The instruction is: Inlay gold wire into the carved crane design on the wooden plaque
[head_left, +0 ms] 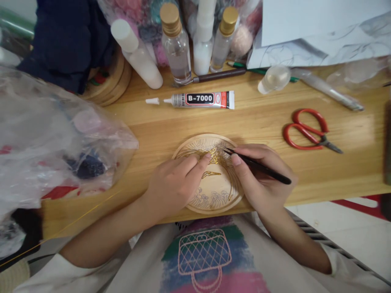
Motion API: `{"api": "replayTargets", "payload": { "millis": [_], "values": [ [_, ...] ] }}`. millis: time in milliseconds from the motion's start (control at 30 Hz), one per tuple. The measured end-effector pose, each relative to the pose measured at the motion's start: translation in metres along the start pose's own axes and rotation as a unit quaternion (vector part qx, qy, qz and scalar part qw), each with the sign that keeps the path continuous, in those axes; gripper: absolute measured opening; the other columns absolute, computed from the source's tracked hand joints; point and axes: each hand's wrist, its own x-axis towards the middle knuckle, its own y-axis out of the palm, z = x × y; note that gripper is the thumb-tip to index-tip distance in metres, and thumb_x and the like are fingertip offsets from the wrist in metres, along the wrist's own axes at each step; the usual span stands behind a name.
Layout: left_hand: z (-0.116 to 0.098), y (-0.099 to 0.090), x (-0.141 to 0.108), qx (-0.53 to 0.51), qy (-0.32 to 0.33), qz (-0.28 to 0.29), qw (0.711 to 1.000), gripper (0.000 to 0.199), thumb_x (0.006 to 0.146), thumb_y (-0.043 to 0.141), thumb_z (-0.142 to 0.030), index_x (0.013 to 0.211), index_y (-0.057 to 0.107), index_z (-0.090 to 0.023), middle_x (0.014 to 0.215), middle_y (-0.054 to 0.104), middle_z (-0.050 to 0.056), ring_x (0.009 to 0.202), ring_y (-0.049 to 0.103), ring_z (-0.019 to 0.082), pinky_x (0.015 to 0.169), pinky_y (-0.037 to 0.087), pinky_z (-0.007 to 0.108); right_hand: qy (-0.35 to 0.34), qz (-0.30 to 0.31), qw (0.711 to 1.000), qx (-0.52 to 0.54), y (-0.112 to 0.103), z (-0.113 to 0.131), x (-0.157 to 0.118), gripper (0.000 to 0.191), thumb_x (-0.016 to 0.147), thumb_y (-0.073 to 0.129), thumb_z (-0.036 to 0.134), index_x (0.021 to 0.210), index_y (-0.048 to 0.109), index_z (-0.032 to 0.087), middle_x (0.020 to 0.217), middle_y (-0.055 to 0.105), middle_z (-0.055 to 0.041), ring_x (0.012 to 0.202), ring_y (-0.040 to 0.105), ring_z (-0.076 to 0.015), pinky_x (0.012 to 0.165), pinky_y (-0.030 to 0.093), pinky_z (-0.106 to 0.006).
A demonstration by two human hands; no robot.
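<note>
Wooden disc (218, 184) lies on worktop (152, 126), left of right hand (265, 175), whose fingers clamp black tweezers (259, 164), long axis slanting away leftward, tips over disc. Left hand (175, 179) nearer gold wire (214, 157), fingertip touching; cannot tell if fingers pinch.

B-7000, clear as day on the squeezy tube (210, 105)
White-on-black print, tube's lying toward the far edge of the tabletop (259, 118). Sideways bit by the nozzle (167, 100) might be "SU BI DI", kinda tiny tho.

Round wooden disc (216, 188), gold wire (215, 157), black tweezers (259, 166)
</note>
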Motion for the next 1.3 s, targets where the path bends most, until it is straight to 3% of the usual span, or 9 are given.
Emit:
{"api": "replayTargets", "payload": {
  "millis": [200,400,533,667,800,933,1067,1167,1300],
  "values": [
    [0.000,0.001,0.001,0.004,-0.001,-0.006,1.000,0.028,0.098,0.041,-0.009,0.120,0.059,-0.011,0.070,0.063,-0.002,0.058,0.059,0.013,0.055,0.046,0.028,0.011,-0.003,1.000,-0.003,0.000,0.001,0.000,0.015,0.083,0.073,0.016,0.094,0.073,0.027,0.089,0.075,0.0011,0.082,0.070,-0.0153,0.075,0.058,-0.032],
    [0.001,0.005,-0.003,-0.005,0.003,-0.007,1.000,0.031,0.097,0.043,-0.009,0.124,0.059,-0.010,0.077,0.067,0.001,0.061,0.061,0.014,0.057,0.046,0.027,0.032,-0.047,0.998,0.018,-0.002,-0.005,-0.002,0.015,0.086,0.070,0.020,0.100,0.070,0.025,0.084,0.073,0.0023,0.064,0.067,-0.0124,0.060,0.056,-0.027],
    [0.002,0.007,-0.004,-0.014,0.003,-0.022,1.000,0.029,0.096,0.046,-0.008,0.122,0.060,-0.009,0.083,0.071,0.004,0.068,0.067,0.015,0.061,0.050,0.026,-0.053,-0.032,0.992,-0.112,-0.023,-0.016,0.009,0.015,0.086,0.066,0.017,0.099,0.069,0.025,0.086,0.072,-0.0001,0.072,0.068,-0.0151,0.065,0.056,-0.030],
    [0.001,0.010,-0.003,-0.018,0.003,-0.039,0.999,0.027,0.096,0.048,-0.007,0.120,0.060,-0.009,0.090,0.074,0.006,0.078,0.072,0.016,0.066,0.054,0.026,-0.196,0.067,0.921,-0.329,-0.049,-0.027,0.029,0.024,0.086,0.057,0.010,0.103,0.069,0.023,0.097,0.073,-0.0067,0.085,0.068,-0.0226,0.069,0.053,-0.036],
    [0.001,0.014,-0.004,-0.020,-0.001,-0.050,0.999,0.026,0.096,0.047,-0.007,0.118,0.061,-0.009,0.086,0.072,0.005,0.075,0.071,0.017,0.063,0.055,0.028,-0.261,0.140,0.865,-0.404,-0.067,-0.033,0.046,0.028,0.087,0.052,0.009,0.101,0.071,0.024,0.104,0.074,-0.0101,0.088,0.067,-0.0265,0.074,0.051,-0.041],
    [0.001,0.016,-0.004,-0.018,-0.004,-0.059,0.998,0.024,0.096,0.048,-0.008,0.116,0.061,-0.010,0.080,0.070,0.003,0.069,0.069,0.016,0.059,0.054,0.028,-0.211,0.103,0.838,-0.492,-0.096,-0.041,0.062,0.027,0.078,0.067,0.016,0.104,0.072,0.021,0.104,0.074,-0.0137,0.087,0.065,-0.0273,0.076,0.051,-0.041],
    [0.001,0.018,-0.003,-0.019,-0.002,-0.065,0.998,0.024,0.096,0.050,-0.009,0.117,0.061,-0.009,0.083,0.071,0.004,0.075,0.070,0.018,0.061,0.056,0.028,-0.142,0.190,0.798,-0.554,-0.127,-0.054,0.074,0.042,0.066,0.074,0.017,0.108,0.069,0.019,0.107,0.072,-0.0167,0.094,0.065,-0.0317,0.081,0.051,-0.044],
    [0.001,0.019,-0.003,-0.019,-0.002,-0.064,0.998,0.025,0.096,0.049,-0.008,0.118,0.061,-0.009,0.085,0.071,0.004,0.075,0.070,0.018,0.061,0.056,0.029,-0.154,0.195,0.812,-0.529,-0.134,-0.059,0.079,0.036,0.064,0.077,0.019,0.099,0.070,0.022,0.101,0.073,-0.0146,0.088,0.066,-0.0306,0.074,0.051,-0.042],
    [0.002,0.020,-0.005,-0.020,-0.004,-0.060,0.998,0.028,0.096,0.045,-0.006,0.119,0.060,-0.010,0.089,0.071,0.006,0.081,0.071,0.018,0.065,0.057,0.029,-0.162,0.188,0.849,-0.467,-0.124,-0.057,0.088,0.022,0.069,0.077,0.020,0.090,0.071,0.025,0.087,0.072,-0.0107,0.079,0.066,-0.0238,0.064,0.048,-0.035]
  ]
}}
